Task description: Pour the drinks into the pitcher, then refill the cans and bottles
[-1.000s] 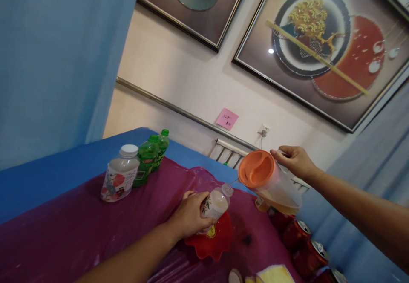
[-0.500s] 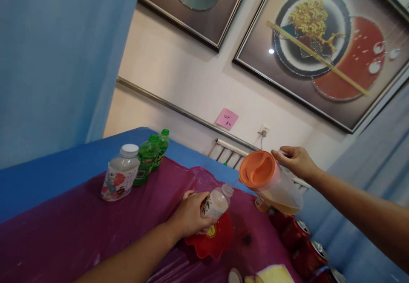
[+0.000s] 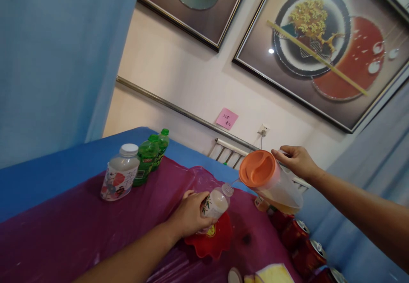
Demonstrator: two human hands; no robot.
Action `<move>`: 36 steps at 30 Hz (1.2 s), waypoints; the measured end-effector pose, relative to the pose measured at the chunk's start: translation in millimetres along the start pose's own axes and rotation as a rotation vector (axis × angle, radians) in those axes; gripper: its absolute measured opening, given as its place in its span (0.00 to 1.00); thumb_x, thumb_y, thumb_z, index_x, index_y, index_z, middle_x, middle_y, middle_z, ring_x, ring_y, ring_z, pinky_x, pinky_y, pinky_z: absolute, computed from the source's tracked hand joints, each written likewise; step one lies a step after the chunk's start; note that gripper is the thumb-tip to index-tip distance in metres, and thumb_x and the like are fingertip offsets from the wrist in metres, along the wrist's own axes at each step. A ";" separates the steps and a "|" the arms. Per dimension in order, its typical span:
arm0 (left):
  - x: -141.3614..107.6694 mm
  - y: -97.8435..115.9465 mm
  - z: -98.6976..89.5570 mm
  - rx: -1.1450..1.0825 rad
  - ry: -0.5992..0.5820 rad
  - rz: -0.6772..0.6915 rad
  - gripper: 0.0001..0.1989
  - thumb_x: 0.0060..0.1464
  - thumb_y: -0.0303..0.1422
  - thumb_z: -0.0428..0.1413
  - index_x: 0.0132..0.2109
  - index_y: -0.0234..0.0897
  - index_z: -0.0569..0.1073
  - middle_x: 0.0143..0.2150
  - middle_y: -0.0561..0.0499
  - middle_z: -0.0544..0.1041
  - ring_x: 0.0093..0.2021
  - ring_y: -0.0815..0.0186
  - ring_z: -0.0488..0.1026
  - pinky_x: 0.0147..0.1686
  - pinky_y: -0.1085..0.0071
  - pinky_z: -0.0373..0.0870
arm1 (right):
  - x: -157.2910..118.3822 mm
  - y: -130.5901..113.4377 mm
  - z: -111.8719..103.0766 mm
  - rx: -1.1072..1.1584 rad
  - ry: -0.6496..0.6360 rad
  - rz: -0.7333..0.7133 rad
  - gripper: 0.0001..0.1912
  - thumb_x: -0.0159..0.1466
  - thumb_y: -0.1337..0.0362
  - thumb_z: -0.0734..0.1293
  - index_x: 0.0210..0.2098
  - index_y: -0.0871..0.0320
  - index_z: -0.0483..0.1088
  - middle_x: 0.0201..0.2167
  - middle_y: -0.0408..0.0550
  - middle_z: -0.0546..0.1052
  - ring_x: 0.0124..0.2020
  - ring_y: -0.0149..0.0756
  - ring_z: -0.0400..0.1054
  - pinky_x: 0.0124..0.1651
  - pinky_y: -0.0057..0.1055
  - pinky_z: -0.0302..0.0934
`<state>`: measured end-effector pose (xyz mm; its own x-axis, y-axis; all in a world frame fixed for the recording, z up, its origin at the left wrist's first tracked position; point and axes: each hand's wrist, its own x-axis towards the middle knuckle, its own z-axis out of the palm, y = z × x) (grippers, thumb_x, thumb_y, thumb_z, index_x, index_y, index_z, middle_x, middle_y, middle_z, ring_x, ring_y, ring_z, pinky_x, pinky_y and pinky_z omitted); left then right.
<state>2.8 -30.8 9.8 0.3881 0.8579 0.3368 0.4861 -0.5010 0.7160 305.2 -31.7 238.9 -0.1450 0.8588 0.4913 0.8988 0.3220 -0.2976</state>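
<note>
My left hand point(image 3: 191, 215) is wrapped round a small clear bottle point(image 3: 216, 204) with a leaf-patterned label, its uncapped mouth tilted to the right. Cloudy liquid shows inside it. Under the bottle lies a red scalloped dish point(image 3: 220, 238) with a yellow mark. My right hand point(image 3: 295, 161) grips the handle of a clear plastic pitcher point(image 3: 284, 191) with an orange lid point(image 3: 258, 168). The pitcher leans over to the left, yellowish liquid in its lower side, and a thin stream runs from its spout to the bottle's mouth.
A capped, labelled bottle point(image 3: 120, 173) and two green bottles point(image 3: 147, 159) stand at left on the purple cover point(image 3: 79, 227). Several red cans point(image 3: 308, 257) line the right edge. A yellow cloth point(image 3: 271, 274) and a small round lid point(image 3: 234, 275) lie at the front.
</note>
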 end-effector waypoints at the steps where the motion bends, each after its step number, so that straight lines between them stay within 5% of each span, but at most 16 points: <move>1: 0.0 0.1 -0.1 0.001 0.000 0.000 0.32 0.41 0.40 0.68 0.54 0.38 0.74 0.54 0.46 0.80 0.56 0.50 0.74 0.66 0.50 0.53 | 0.0 -0.2 0.0 0.001 0.000 0.001 0.29 0.61 0.41 0.64 0.19 0.53 0.50 0.19 0.37 0.48 0.22 0.28 0.43 0.23 0.29 0.40; 36: -1.2 3.3 -1.7 0.023 0.018 -0.001 0.28 0.39 0.41 0.68 0.50 0.42 0.76 0.51 0.48 0.82 0.54 0.50 0.75 0.65 0.51 0.56 | -1.9 -4.1 -2.2 -0.015 0.027 -0.033 0.30 0.62 0.41 0.64 0.18 0.53 0.49 0.19 0.37 0.48 0.22 0.28 0.43 0.22 0.29 0.39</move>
<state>2.6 -33.3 12.7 0.3739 0.8601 0.3470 0.5042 -0.5025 0.7024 302.7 -35.6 241.0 -0.1633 0.8368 0.5226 0.8999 0.3435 -0.2687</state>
